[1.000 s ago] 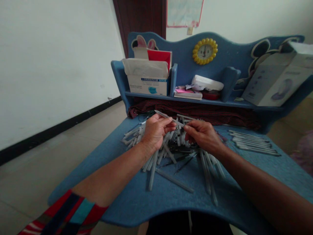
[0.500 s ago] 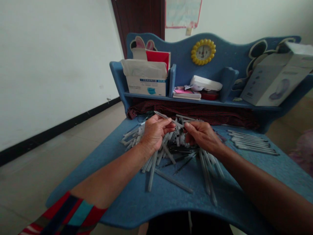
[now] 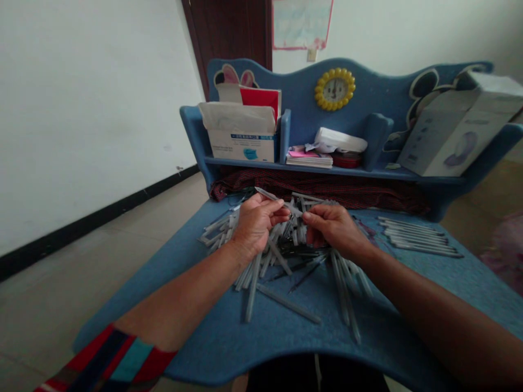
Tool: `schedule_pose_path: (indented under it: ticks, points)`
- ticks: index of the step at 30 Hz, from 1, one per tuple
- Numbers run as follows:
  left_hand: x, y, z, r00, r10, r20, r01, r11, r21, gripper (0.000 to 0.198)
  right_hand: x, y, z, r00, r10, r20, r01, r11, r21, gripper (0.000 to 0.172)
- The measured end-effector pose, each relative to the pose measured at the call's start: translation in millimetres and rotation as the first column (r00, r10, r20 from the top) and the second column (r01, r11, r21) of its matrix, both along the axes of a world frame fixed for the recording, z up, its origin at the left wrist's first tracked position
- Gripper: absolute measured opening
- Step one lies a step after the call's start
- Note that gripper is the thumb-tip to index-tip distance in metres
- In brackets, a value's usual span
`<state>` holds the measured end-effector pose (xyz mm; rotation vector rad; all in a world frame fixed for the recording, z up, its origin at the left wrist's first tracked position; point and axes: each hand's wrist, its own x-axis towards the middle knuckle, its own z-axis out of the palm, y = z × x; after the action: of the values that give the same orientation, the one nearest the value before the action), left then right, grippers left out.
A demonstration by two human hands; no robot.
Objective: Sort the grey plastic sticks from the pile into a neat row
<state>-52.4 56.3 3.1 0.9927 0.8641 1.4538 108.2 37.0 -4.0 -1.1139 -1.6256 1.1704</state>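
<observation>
Above the desk my left hand point(image 3: 256, 223) pinches a translucent white pen barrel point(image 3: 266, 193) between thumb and fingers, its tapered tip pointing up and to the left. My right hand point(image 3: 333, 228) is closed at the barrel's other end, thumb against forefinger; whether a separate small part sits in that pinch is too blurred to tell. Beneath both hands lies a loose pile of similar pen barrels point(image 3: 280, 256), partly hidden by them. Among these are dark, thin pen parts point(image 3: 304, 272). To the right, several pens with dark ends point(image 3: 420, 237) lie side by side in a row.
The blue desk point(image 3: 196, 348) has a curved front edge. A raised shelf point(image 3: 245, 163) at its back carries a mask box point(image 3: 241, 133), a stack of paper point(image 3: 309, 159) and a tall white box point(image 3: 445, 130). Dark checked cloth point(image 3: 327, 190) lies beneath the shelf; a yellow clock point(image 3: 335, 89) hangs above.
My right hand has shifted slightly left and down at the barrel's end. My left hand keeps its hold on the barrel, and the whole view has moved a little.
</observation>
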Motion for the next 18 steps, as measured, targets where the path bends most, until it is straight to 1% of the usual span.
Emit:
schedule_pose_path:
  ticks: [2,4,5,6,7,8,9,10,12,13,15,16,18]
  points:
    - [-1,1,0.1,1.000,-0.011,-0.001,0.011,1.000,0.007,0.016,-2,0,-0.5,0.995,0.017,-0.100,-0.025,0.996,-0.083,0.032]
    - [-2,2,0.4,1.000,-0.015,0.005,0.015,1.000,0.016,0.017,-3,1,-1.8,0.988,0.024,-0.152,-0.041,0.993,-0.112,0.032]
    - [-2,2,0.5,1.000,-0.019,0.013,0.019,1.000,0.016,0.017,-3,2,-2.8,0.989,0.016,-0.145,-0.030,0.995,-0.092,0.032]
    - [-3,3,0.6,0.999,-0.026,0.027,0.025,1.000,0.014,0.017,-3,3,-3.9,0.993,-0.005,-0.115,0.000,0.999,-0.043,0.032]
    - [-4,3,0.5,0.998,-0.042,0.043,0.042,0.999,0.005,0.016,-2,3,-5.1,0.997,-0.043,-0.063,0.045,0.998,0.038,0.031]
    - [-5,4,0.4,0.996,-0.065,0.058,0.066,0.998,-0.007,0.016,-2,3,-6.5,0.995,-0.096,0.008,0.094,0.985,0.145,0.028]
    - [-6,5,0.1,0.993,-0.092,0.069,0.093,0.995,-0.023,0.016,-1,4,-7.9,0.983,-0.162,0.088,0.134,0.955,0.266,0.025]
    - [-7,6,-0.2,0.990,-0.120,0.070,0.123,0.992,-0.041,0.016,0,4,-9.2,0.959,-0.233,0.163,0.156,0.910,0.385,0.021]
    - [-9,7,-1.0,0.983,-0.176,0.051,0.180,0.980,-0.080,0.016,2,3,-11.2,0.890,-0.364,0.276,0.151,0.804,0.575,0.017]
    - [-10,7,-1.2,0.979,-0.199,0.036,0.202,0.975,-0.098,0.016,2,2,-11.8,0.856,-0.413,0.312,0.133,0.759,0.638,0.016]
    - [-11,7,-1.2,0.973,-0.229,0.013,0.229,0.966,-0.121,0.017,3,1,-12.0,0.811,-0.471,0.348,0.093,0.690,0.717,0.016]
    - [-11,7,-0.9,0.972,-0.236,0.007,0.235,0.964,-0.124,0.016,3,1,-11.7,0.800,-0.483,0.356,0.076,0.670,0.738,0.017]
    - [-12,5,0.4,0.970,-0.243,0.002,0.242,0.964,-0.112,0.014,4,0,-10.4,0.797,-0.483,0.363,0.057,0.658,0.751,0.018]
